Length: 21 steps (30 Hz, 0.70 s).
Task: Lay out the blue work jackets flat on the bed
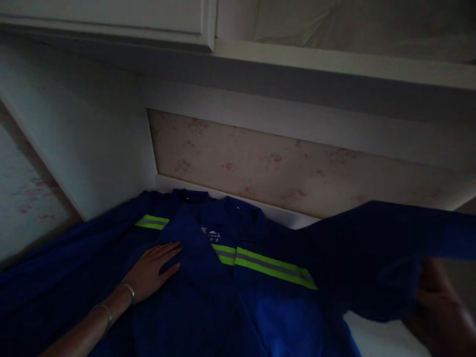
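Note:
A blue work jacket with yellow-green reflective stripes lies spread on a white surface, collar toward the wall. My left hand rests flat on its chest, fingers together, with thin bracelets at the wrist. My right hand, blurred at the lower right, grips the jacket's right sleeve and holds it lifted off the surface, stretched out to the right.
A floral-patterned panel and white wall frame stand right behind the jacket. White cabinets hang overhead. A strip of the white surface shows at the lower right. The room is dim.

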Available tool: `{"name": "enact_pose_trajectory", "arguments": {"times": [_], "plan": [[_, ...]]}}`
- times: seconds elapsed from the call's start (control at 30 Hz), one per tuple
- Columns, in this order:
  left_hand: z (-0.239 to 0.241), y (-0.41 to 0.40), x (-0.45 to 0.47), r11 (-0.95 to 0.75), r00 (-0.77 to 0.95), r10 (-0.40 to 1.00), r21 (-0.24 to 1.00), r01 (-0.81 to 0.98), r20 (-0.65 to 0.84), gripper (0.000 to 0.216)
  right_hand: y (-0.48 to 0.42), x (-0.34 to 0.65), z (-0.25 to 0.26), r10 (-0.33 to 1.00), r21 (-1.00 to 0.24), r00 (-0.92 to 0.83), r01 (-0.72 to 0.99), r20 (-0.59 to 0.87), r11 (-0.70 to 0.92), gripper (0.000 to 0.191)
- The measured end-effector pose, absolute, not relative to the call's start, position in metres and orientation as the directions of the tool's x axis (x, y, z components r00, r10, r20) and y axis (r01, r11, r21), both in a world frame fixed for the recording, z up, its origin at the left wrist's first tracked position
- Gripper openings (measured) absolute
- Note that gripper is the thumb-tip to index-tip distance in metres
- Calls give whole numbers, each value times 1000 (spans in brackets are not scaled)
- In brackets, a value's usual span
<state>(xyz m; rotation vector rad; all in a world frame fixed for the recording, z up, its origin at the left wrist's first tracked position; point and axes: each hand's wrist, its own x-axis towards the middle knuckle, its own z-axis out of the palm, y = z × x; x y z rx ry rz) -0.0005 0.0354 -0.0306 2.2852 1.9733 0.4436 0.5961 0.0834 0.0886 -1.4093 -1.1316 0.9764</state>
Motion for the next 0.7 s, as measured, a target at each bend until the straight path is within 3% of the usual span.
{"name": "enact_pose_trajectory", "arguments": {"times": [0.07, 0.13, 0.2, 0.3, 0.4, 0.47, 0.6, 0.7], "plan": [[-30, 35, 0, -163, 119, 976, 249, 955, 183, 51, 60, 546, 82, 984, -976, -157, 212, -79, -45, 10], [-30, 35, 1, -167, 116, 970, 242, 956, 213, 51, 37, 497, 72, 783, -943, -601, 329, -163, 56, 24], [-31, 34, 2, -174, 117, 965, 235, 956, 236, 50, 19, 463, 62, 618, -934, -758, 342, -210, 102, 29], [-32, 33, 2, -192, 131, 956, 222, 956, 263, 49, 4, 443, 53, 694, -944, -677, 329, -246, -14, 26], [-31, 33, 2, -204, 141, 951, 215, 955, 275, 49, -8, 439, 60, 744, -909, -580, 407, -332, -89, 48], [-30, 33, 2, -206, 143, 950, 214, 955, 277, 50, -18, 430, 66, 706, -866, -636, 496, -312, 64, 51], [-29, 31, 3, -212, 150, 949, 211, 954, 277, 50, -38, 404, 42, 554, -756, -814, 470, -173, 455, 31], [-28, 31, 5, -222, 160, 945, 200, 954, 284, 49, -49, 395, 8, 645, -807, -757, 445, -107, 388, 29]]}}
